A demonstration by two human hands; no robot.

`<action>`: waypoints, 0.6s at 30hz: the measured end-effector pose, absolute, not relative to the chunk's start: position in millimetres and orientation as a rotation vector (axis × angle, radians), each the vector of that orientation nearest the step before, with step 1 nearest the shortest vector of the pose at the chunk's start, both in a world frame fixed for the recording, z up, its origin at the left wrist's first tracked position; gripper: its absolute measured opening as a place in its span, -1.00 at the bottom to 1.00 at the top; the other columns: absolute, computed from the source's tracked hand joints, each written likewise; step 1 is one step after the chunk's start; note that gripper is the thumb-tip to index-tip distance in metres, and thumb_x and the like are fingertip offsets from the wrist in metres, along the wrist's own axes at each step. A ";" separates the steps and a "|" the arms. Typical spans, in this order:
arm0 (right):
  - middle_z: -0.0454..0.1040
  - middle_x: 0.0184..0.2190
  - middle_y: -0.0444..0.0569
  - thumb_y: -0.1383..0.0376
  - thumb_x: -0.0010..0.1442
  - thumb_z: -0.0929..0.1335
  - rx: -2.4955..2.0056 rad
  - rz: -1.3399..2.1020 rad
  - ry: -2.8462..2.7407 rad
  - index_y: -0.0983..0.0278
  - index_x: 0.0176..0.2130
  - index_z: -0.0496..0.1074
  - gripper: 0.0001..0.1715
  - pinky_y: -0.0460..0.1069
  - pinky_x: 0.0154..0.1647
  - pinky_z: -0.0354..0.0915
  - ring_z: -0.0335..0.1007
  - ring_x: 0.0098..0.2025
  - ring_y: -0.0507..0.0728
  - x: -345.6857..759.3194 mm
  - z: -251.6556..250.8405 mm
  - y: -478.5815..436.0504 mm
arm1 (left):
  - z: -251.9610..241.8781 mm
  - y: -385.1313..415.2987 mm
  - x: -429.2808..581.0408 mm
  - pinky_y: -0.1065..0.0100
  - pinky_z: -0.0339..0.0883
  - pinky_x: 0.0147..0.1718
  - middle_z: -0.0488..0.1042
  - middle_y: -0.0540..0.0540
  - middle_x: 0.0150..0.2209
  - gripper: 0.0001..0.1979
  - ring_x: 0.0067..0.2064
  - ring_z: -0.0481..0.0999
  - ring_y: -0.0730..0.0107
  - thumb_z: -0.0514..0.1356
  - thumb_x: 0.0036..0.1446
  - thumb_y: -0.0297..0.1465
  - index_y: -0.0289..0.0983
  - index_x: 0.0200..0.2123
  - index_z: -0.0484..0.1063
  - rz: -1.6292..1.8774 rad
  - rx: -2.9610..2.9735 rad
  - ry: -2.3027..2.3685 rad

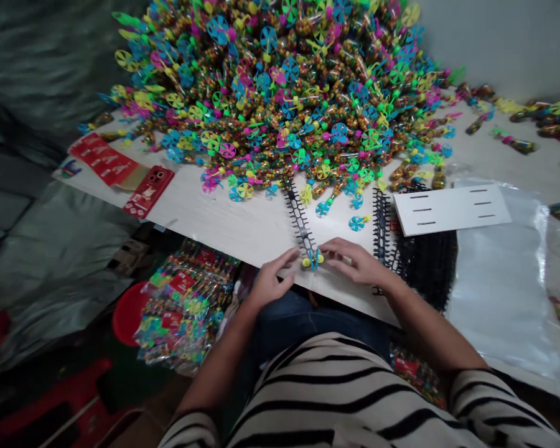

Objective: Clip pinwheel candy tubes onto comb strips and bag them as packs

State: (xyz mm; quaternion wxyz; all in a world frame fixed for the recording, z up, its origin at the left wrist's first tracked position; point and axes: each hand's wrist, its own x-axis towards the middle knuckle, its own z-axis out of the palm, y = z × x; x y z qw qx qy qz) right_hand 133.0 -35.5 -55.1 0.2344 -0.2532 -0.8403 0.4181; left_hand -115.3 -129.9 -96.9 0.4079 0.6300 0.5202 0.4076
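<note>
Nearest my head camera I see a striped shirt (pixel 326 392), and left of it, below the near edge of the surface (pixel 233 227), a heap of filled packets (pixel 182 305) beside a red tub (pixel 129 314).

At the near edge I have the left hand (pixel 271 277) and the right hand (pixel 354 261) facing each other. The left grip is fairly wide, with thumb and fingers parted; the right grip is half spread, fingers curved inward. Between them sits a small blue pinwheel with yellow ends (pixel 314 259), on the near end of a black toothed strip (pixel 298 214). I cannot tell whether any fingertip touches it.

Right of the right hand, by the same edge, I have more black strips (pixel 427 267), partly under a white slotted card (pixel 452 210), with clear plastic sheets (pixel 499 286) further right. A loose blue pinwheel (pixel 356 223) lies beyond the right hand.

Toward the left corner I see a red phone (pixel 152 191) against red printed cards (pixel 100 160).

Farthest, a great pile of pinwheel-topped bottles (pixel 284 93) covers the far side.
</note>
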 end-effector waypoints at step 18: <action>0.53 -0.42 0.03 0.23 0.15 0.33 -1.582 0.295 -2.150 0.28 -0.05 0.49 -0.63 0.17 -0.12 0.25 0.40 -0.21 0.24 155.7 -29.9 122.5 | -57.6 128.8 -104.3 -0.02 0.29 -0.03 0.52 -0.37 -0.16 -0.83 0.04 0.39 -0.11 0.22 0.01 -0.54 -0.38 -0.27 0.49 0.494 1.713 2.277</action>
